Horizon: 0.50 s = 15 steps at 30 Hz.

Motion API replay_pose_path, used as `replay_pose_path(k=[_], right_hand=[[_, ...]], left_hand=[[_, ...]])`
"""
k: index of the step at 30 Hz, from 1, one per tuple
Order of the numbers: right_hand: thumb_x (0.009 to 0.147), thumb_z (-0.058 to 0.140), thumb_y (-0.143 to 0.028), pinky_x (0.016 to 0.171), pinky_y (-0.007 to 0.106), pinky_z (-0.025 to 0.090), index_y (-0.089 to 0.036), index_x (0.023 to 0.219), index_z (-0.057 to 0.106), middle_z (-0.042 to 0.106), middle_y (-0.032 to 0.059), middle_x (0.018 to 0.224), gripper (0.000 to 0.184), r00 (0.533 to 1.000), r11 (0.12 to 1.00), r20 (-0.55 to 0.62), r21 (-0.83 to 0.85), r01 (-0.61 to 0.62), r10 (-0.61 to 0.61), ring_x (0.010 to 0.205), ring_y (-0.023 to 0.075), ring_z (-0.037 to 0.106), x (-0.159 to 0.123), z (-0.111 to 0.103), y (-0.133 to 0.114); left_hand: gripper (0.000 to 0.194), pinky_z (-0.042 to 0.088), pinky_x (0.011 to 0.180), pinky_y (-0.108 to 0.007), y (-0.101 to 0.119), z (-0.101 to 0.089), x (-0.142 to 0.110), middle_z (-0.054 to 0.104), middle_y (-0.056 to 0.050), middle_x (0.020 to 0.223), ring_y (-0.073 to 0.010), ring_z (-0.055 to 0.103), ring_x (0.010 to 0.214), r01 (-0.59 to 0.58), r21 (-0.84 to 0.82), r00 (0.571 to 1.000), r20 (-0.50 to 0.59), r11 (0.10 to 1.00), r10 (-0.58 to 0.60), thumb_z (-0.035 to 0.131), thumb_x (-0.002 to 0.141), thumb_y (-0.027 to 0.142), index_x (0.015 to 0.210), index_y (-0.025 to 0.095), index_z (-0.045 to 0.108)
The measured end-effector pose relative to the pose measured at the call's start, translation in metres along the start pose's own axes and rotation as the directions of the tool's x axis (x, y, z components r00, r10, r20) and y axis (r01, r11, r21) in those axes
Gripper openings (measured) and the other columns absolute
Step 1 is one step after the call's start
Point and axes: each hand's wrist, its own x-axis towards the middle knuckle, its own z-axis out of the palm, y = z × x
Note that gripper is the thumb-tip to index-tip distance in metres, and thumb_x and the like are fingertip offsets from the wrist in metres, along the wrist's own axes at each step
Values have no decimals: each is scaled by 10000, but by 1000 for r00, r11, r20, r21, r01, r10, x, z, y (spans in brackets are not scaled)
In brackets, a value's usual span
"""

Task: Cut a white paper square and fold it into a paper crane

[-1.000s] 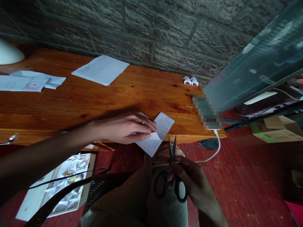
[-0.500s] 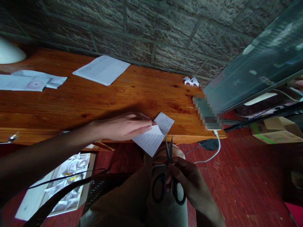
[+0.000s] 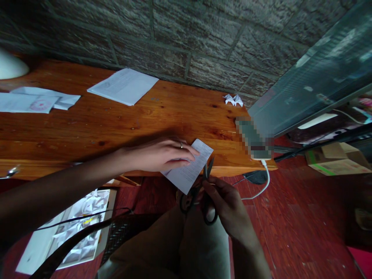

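While the right hand (image 3: 229,203) grips a pair of black-handled scissors (image 3: 200,193), its fingers closed around and through the loops, the blades point up at the right edge of a printed paper slip (image 3: 190,168); they look slightly parted at the paper, though the tips are too small to tell whether they bite it. That slip hangs half over the front edge of the wooden table (image 3: 87,124), and the left hand (image 3: 161,155) lies flat on its upper left part, fingers spread and pressing it down, a ring on one finger. Farther back on the table lie a white sheet (image 3: 123,86), more papers (image 3: 35,100) at the left and a small folded paper figure (image 3: 234,99) near the stone wall (image 3: 174,35). A white cable (image 3: 261,186) drops off the right corner.
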Motion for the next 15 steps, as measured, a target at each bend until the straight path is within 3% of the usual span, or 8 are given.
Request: replay_pose_path(k=[5, 8, 15], right_hand=[[821, 654, -476, 379, 169, 425, -168, 821, 585, 669, -2, 644, 316, 999, 1000, -40, -8, 14, -15, 421, 83, 554, 3, 2, 2], [833, 644, -463, 401, 174, 440, -170, 826, 599, 675, 8, 660, 296, 998, 999, -43, 9, 36, -36, 465, 98, 582, 6, 2, 6], [853, 620, -454, 436, 210, 465, -196, 796, 616, 667, -5, 630, 264, 990, 994, -102, 31, 102, -99, 481, 122, 602, 11, 6, 15]], left_hand=[[267, 354, 1110, -360, -4, 9, 3, 543, -55, 1402, -192, 483, 1300, -55, 110, 998, 42, 992, 50, 508, 930, 215, 1164, 214, 637], [309, 304, 1136, -387, -3, 8, 2, 488, -78, 1451, -212, 396, 1375, -15, 157, 998, 58, 987, 6, 499, 940, 269, 1223, 195, 598], [397, 221, 1171, -355, 2, 7, 4, 426, -33, 1496, -167, 354, 1404, -6, 212, 992, 122, 977, -20, 425, 968, 265, 1359, 250, 495]])
